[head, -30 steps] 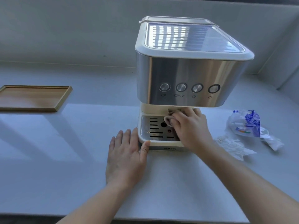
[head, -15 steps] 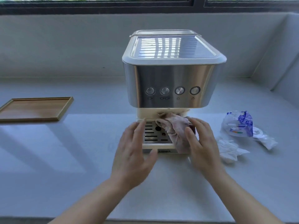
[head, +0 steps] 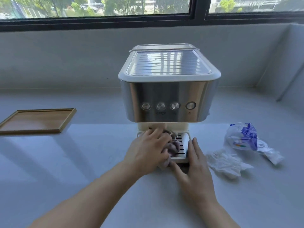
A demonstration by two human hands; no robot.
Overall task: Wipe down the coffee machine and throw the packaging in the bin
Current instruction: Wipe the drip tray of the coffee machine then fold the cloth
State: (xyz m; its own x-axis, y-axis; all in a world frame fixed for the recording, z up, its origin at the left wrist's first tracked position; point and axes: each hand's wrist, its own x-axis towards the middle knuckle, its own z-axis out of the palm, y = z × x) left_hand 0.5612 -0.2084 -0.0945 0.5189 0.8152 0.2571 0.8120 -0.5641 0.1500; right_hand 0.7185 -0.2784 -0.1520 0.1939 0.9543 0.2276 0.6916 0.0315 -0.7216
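A pale grey surface (head: 82, 170) carries a steel-and-cream coffee machine (head: 167, 89) at its middle, under a window (head: 131, 7). A wooden tray (head: 36, 120) lies well apart to the left. Crumpled plastic packaging (head: 243, 139) and a white wrapper (head: 225, 163) rest near the machine's right. On the drip tray (head: 184, 145), the left hand (head: 148, 150) is clenched around a pinkish cloth (head: 174, 145). The right hand (head: 195, 168) lies flat and released, touching the drip tray's front right corner.

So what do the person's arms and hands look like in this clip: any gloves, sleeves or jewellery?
Both are bare. The left hand and right hand wear no gloves, and no rings, watch or bracelet show. Both forearms are uncovered to the bottom edge of the picture, with no sleeve in view.
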